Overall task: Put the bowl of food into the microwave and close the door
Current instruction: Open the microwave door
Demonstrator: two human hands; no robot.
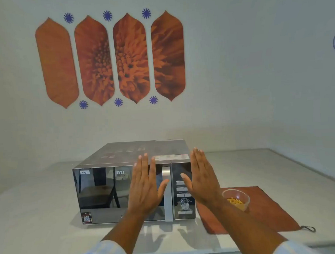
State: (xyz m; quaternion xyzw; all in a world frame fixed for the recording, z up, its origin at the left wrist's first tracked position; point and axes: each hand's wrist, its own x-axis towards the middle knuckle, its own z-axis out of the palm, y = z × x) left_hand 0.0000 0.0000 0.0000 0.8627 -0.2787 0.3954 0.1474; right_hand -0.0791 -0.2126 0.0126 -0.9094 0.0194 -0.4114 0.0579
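A silver microwave point(110, 158) stands on the grey counter with its mirrored door point(100, 189) shut and a vertical handle point(166, 176) at the door's right side. To its right, a clear glass bowl point(240, 195) holding yellow food sits on a rust-brown cloth point(268, 207). My left hand point(144, 187) is held up flat in front of the door, fingers apart, holding nothing. My right hand point(202, 177) is raised flat in front of the control panel point(183, 201), also empty. Neither hand touches the bowl.
The grey counter point(36, 219) runs along the wall and turns at the right corner. Orange flower panels point(110, 60) hang on the wall above. The cloth has a dark loop point(309, 228) at its near right corner.
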